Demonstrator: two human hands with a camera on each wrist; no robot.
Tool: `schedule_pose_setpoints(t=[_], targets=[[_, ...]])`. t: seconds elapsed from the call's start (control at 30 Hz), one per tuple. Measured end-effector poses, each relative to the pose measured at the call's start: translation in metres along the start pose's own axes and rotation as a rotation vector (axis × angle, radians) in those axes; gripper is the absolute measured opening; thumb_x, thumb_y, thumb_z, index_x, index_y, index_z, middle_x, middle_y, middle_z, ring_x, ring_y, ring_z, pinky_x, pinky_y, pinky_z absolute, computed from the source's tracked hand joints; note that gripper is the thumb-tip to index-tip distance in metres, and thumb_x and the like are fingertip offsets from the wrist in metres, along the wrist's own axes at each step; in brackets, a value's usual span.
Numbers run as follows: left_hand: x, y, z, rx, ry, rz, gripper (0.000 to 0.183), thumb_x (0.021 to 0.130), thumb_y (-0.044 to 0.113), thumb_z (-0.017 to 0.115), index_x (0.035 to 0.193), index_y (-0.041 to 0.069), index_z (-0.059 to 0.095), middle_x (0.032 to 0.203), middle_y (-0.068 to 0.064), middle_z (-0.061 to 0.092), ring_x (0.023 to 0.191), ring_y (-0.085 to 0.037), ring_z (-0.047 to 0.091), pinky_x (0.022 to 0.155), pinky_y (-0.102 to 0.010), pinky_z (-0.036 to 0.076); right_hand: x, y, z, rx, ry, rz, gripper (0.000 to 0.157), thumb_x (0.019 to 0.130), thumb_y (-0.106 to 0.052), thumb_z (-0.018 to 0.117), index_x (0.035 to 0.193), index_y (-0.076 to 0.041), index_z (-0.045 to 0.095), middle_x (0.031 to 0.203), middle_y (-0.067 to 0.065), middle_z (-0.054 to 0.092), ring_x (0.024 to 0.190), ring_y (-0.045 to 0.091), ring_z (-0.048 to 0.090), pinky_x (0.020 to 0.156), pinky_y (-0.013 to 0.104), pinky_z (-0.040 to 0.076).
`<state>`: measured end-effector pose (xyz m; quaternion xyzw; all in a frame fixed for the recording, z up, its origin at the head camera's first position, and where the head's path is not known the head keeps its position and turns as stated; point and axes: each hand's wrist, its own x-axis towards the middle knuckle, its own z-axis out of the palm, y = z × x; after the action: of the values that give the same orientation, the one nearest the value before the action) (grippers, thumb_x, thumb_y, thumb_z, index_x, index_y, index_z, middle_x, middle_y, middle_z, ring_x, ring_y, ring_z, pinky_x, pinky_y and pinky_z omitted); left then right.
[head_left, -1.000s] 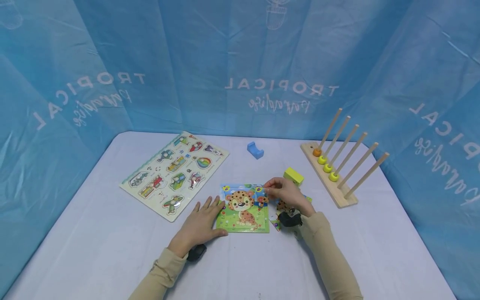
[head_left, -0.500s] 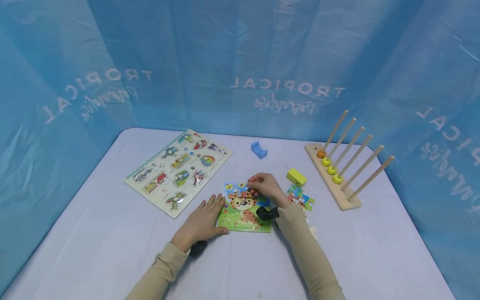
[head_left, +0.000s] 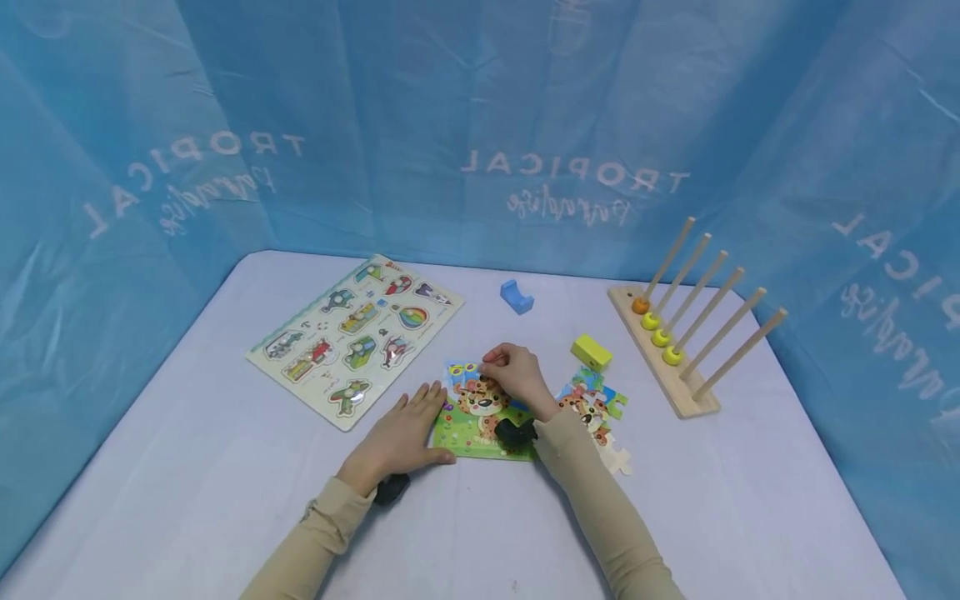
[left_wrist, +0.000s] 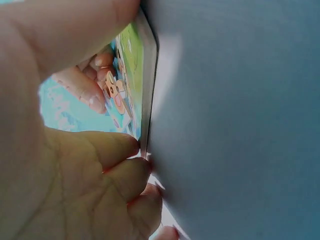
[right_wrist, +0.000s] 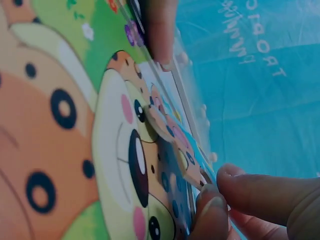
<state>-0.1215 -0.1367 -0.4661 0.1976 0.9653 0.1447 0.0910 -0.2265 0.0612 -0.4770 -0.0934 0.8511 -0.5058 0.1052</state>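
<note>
1. The right hand (head_left: 517,379) pinches a small puzzle piece (right_wrist: 182,150) between thumb and finger. In the head view the fingers mostly cover it; the right wrist view shows it tilted over the board, its contact beneath unclear.
2. The leopard puzzle board (head_left: 468,447) lies about midway between the worktop's (head_left: 172,492) left and right edges. The right hand and a black wrist device (head_left: 516,434) hide much of its right side.
3. The left hand (head_left: 401,433) grips nothing: its fingers reach out against the board's left edge, the thumb by its near left corner.
4. Loose puzzle pieces (head_left: 588,404) overlap beyond the board's right edge, partly behind the right sleeve (head_left: 600,508); their number is unclear.
5. A yellow block (head_left: 592,353) sits beyond them, a blue block (head_left: 517,297) near the worktop's far edge.
6. A vehicle board (head_left: 375,377) lies toward the far left corner, its lettering too small to read; a peg stand (head_left: 690,400) stands near the right edge.
7. Both sleeves and the worktop's near edge are cut off.
</note>
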Motion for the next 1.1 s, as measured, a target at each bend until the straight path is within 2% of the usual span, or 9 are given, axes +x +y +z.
schedule_pose_setpoints(t=[0.17, 0.3, 0.47, 0.57, 0.87, 1.1], targets=[[-0.007, -0.001, -0.001, -0.016, -0.005, -0.015, 0.097, 0.077, 0.054, 0.066, 0.144, -0.002, 0.024, 0.151, -0.018, 0.021, 0.139, -0.034, 0.017, 0.112, -0.051, 0.019, -0.003, -0.005, 0.008, -0.084, -0.014, -0.034, 0.018, 0.084, -0.018, 0.069, 0.098, -0.009, 0.063, 0.079, 0.003, 0.062, 0.061, 0.014, 0.057, 0.051, 0.026, 0.049], [-0.012, -0.003, 0.002, -0.019, 0.009, -0.017, 0.096, 0.077, 0.053, 0.066, 0.144, -0.001, 0.025, 0.151, -0.018, 0.021, 0.139, -0.034, 0.017, 0.111, -0.052, 0.019, -0.005, -0.006, 0.014, -0.11, -0.031, -0.026, 0.024, 0.082, -0.02, 0.071, 0.103, -0.011, 0.063, 0.084, 0.003, 0.059, 0.066, 0.015, 0.053, 0.053, 0.026, 0.046], [-0.012, -0.003, 0.004, -0.017, 0.026, 0.004, 0.095, 0.078, 0.053, 0.065, 0.144, -0.002, 0.025, 0.151, -0.018, 0.021, 0.139, -0.034, 0.017, 0.111, -0.052, 0.019, -0.008, -0.007, 0.015, -0.167, -0.048, -0.019, 0.036, 0.078, -0.025, 0.075, 0.11, -0.014, 0.063, 0.094, 0.001, 0.059, 0.073, 0.015, 0.053, 0.059, 0.026, 0.046], [-0.01, -0.002, 0.004, -0.028, 0.033, 0.01, 0.095, 0.077, 0.053, 0.066, 0.144, -0.002, 0.026, 0.15, -0.018, 0.022, 0.139, -0.034, 0.018, 0.111, -0.051, 0.019, -0.009, -0.009, 0.013, -0.222, -0.062, -0.053, 0.042, 0.076, -0.028, 0.077, 0.113, -0.013, 0.063, 0.099, 0.002, 0.058, 0.079, 0.015, 0.052, 0.066, 0.027, 0.046], [0.0, -0.002, 0.002, -0.021, 0.024, 0.008, 0.095, 0.079, 0.053, 0.065, 0.145, 0.0, 0.023, 0.151, -0.016, 0.02, 0.139, -0.033, 0.016, 0.112, -0.05, 0.017, -0.007, -0.013, 0.01, -0.337, -0.061, -0.148, 0.043, 0.076, -0.028, 0.077, 0.112, -0.008, 0.065, 0.106, 0.008, 0.058, 0.095, 0.02, 0.055, 0.084, 0.034, 0.048], [0.003, -0.004, 0.003, -0.012, 0.011, 0.008, 0.095, 0.078, 0.053, 0.065, 0.146, 0.001, 0.023, 0.152, -0.015, 0.02, 0.14, -0.032, 0.016, 0.112, -0.05, 0.017, -0.007, -0.013, 0.01, -0.34, -0.09, -0.145, 0.039, 0.076, -0.023, 0.077, 0.111, -0.009, 0.065, 0.106, 0.007, 0.057, 0.094, 0.021, 0.056, 0.083, 0.035, 0.049]])
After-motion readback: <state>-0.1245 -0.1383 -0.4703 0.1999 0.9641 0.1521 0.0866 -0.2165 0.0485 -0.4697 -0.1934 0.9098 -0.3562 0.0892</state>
